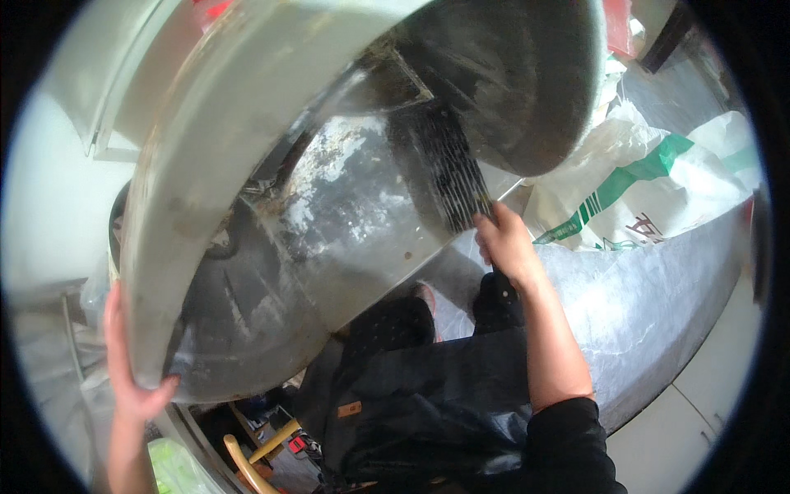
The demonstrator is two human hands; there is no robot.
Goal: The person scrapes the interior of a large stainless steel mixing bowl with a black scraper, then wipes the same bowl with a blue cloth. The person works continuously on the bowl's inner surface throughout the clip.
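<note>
Before me is a large, hollow, pale grey curved housing point(203, 142), tilted so that its open side faces me. Its stained metal-looking interior point(370, 191) has whitish flaky patches. My left hand point(136, 370) grips the lower left rim, with the thumb on the inner side and the fingers along the outside. In my right hand point(507, 244) is the handle of a black brush-like tool with a long ribbed head point(453, 167). That head reaches into the housing and lies over the inner surface; whether it touches is unclear. The handle's end sticks out below my hand.
A white plastic bag point(642, 185) with green print and writing lies at right on the grey marble-patterned floor point(623, 315). White cabinet fronts point(710, 383) border it. My black apron point(419, 401) hangs below. Curved wooden bars point(247, 466) and a green plastic bag point(179, 466) are at lower left.
</note>
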